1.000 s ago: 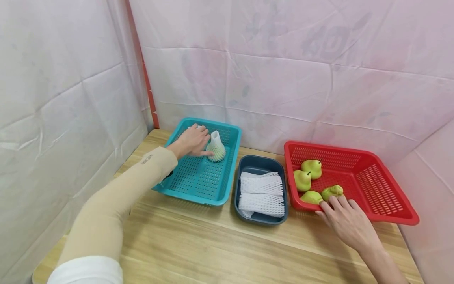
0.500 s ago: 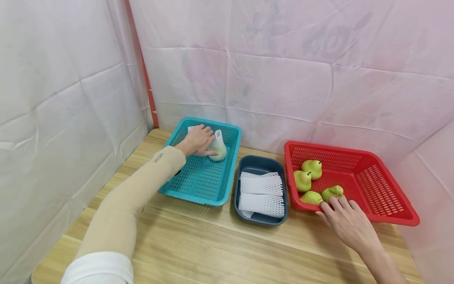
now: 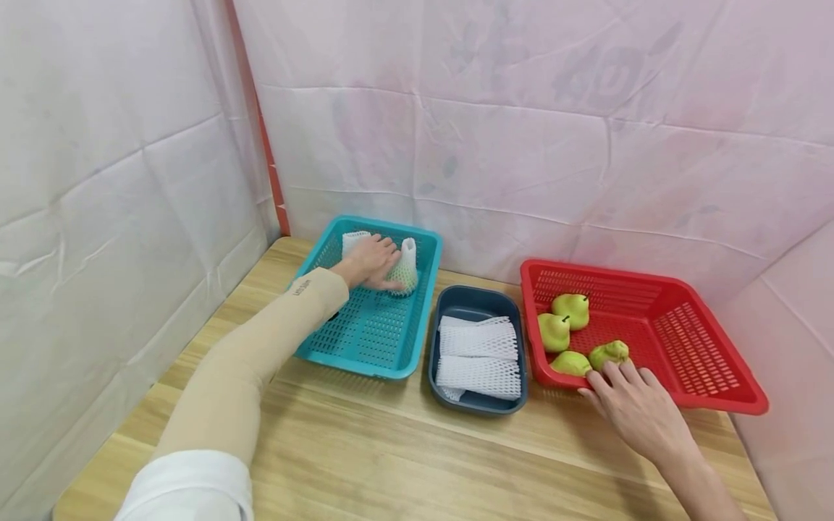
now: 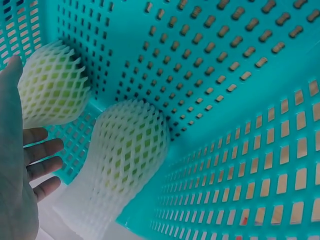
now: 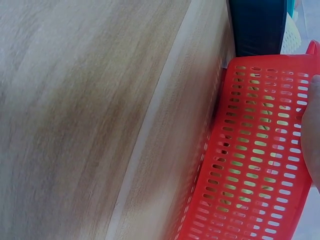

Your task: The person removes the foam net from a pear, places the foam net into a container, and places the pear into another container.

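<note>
My left hand [image 3: 373, 260] is inside the teal basket [image 3: 365, 369], fingers extended. Its thumb lies against a pear in a white foam net [image 3: 405, 271]. A second netted pear [image 4: 132, 150] lies beyond the fingertips in the left wrist view; in the head view only its sleeve end shows behind the hand. My right hand [image 3: 641, 412] holds the front rim of the red basket [image 3: 730, 394], fingers bent over the edge and thumb outside. Close to those fingertips sits a pear [image 3: 609, 353]; another pear [image 3: 571, 363] lies to its left.
A dark blue tub [image 3: 478, 405] with several flat white foam nets [image 3: 478, 354] stands between the baskets. Two more pears [image 3: 554, 333] sit at the red basket's left side. Pale cloth walls [image 3: 495, 145] enclose the wooden table [image 3: 391, 463].
My left hand has shifted slightly to the right, and the netted pear by its thumb has moved right with it. More of the other sleeve now shows. The right hand stays put.
</note>
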Demonstrator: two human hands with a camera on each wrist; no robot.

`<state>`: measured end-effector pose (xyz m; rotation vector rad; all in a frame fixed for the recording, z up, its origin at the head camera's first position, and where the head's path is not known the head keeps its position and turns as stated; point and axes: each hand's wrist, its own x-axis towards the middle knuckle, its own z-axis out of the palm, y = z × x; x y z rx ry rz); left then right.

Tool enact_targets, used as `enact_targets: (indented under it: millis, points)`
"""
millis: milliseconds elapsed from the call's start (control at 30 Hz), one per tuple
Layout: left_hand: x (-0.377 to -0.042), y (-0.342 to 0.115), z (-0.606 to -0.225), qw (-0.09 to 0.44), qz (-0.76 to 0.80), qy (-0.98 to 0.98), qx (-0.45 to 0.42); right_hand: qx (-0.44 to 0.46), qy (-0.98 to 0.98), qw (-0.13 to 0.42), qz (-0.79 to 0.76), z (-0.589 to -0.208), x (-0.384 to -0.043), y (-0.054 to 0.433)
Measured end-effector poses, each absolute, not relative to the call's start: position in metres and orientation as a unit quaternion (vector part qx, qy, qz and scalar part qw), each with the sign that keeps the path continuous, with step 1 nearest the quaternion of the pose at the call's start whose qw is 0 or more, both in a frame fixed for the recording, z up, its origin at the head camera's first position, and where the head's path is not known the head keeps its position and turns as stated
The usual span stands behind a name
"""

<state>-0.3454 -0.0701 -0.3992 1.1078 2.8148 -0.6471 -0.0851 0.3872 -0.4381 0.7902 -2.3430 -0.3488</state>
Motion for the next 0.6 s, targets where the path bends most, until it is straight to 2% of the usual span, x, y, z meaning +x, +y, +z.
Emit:
enact_targets:
  millis: [600]
  points:
    - [-0.361,-0.048,-0.415,0.038,-0.164,0.922,0.349,0.293,-0.893,0.316,-0.131,-0.437,-0.082,0.389]
